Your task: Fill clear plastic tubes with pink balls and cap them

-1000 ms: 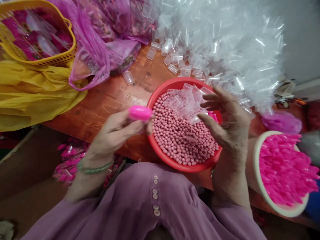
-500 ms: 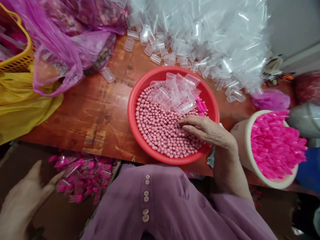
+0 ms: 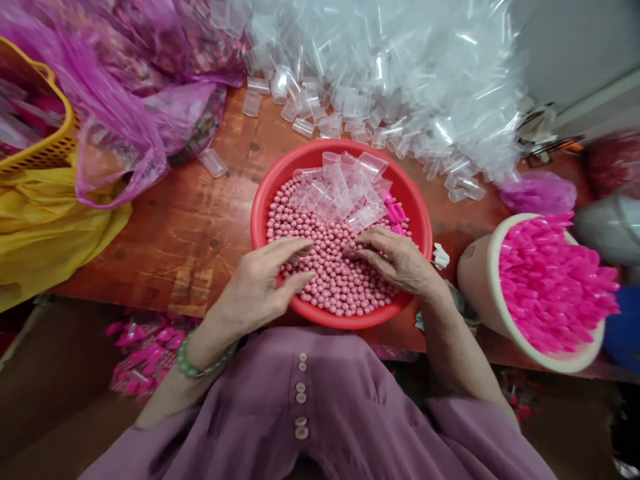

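- Your left hand (image 3: pixel 260 283) lies flat, fingers spread wide, on the pink beads (image 3: pixel 333 277) at frame centre.
- Your right hand (image 3: pixel 395 260) rests on them too, fingers loosely curled; whether it grips any, you cannot tell.
- The beads fill the red bowl (image 3: pixel 260 213), clear capsules (image 3: pixel 345 187) heaped at its far side.
- A cream tub (image 3: pixel 475 267) of pink caps (image 3: pixel 555 287) stands on the desk (image 3: pixel 190 227) at the right.

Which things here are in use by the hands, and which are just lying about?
In use:
left hand and right hand, both resting on the pink beads
red bowl
clear caps in the bowl

Lying about:
heap of clear caps
tub of pink pieces
yellow basket
purple bag
yellow bag
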Available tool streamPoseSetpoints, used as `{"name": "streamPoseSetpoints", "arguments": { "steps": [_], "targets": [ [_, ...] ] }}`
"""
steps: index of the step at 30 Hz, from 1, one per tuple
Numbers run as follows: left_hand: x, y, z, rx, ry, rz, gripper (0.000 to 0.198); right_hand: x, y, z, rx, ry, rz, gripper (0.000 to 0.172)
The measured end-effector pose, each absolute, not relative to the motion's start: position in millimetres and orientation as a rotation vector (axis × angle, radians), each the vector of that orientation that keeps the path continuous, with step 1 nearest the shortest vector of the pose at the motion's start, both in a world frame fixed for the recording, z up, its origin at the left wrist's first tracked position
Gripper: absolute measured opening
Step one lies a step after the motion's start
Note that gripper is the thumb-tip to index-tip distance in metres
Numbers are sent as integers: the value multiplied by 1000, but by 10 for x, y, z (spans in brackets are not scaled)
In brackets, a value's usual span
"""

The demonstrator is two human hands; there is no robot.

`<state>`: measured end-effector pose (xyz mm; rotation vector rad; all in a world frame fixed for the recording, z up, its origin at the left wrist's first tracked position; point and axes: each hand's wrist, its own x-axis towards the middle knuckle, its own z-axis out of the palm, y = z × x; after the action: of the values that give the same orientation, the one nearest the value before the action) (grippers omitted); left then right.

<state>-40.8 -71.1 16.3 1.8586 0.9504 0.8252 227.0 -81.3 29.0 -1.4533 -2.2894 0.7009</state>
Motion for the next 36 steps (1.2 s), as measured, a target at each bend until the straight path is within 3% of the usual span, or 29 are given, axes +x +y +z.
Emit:
{"name": "streamPoseSetpoints", "arguments": {
  "steps": [4, 9, 15, 20, 24, 31, 36],
  "targets": [
    [5, -562, 142, 1944, 862, 723, 50, 2225, -832, 328, -1438, -2091, 767, 21],
    [156, -477, 162, 1776, 731, 571, 26, 2120, -854, 411, -1299, -2008, 818, 27],
    [74, -437, 118, 1508, 609, 479, 33, 2093, -817, 434, -1243, -2062, 871, 25],
    [58, -404, 131, 1344, 585, 506, 31, 2058, -798, 388, -1241, -2011, 782, 21],
    [47, -383, 127, 1269, 577, 473, 27, 2043, -766, 342, -1206, -1918, 897, 17],
    [76, -383, 89, 1240, 692, 546, 26, 1979, -770, 278, -1331, -1719, 1065, 32],
    [95, -390, 122, 1135, 863, 753, 26, 2074, -909, 302, -1418, -2029, 873, 17]
  ]
}}
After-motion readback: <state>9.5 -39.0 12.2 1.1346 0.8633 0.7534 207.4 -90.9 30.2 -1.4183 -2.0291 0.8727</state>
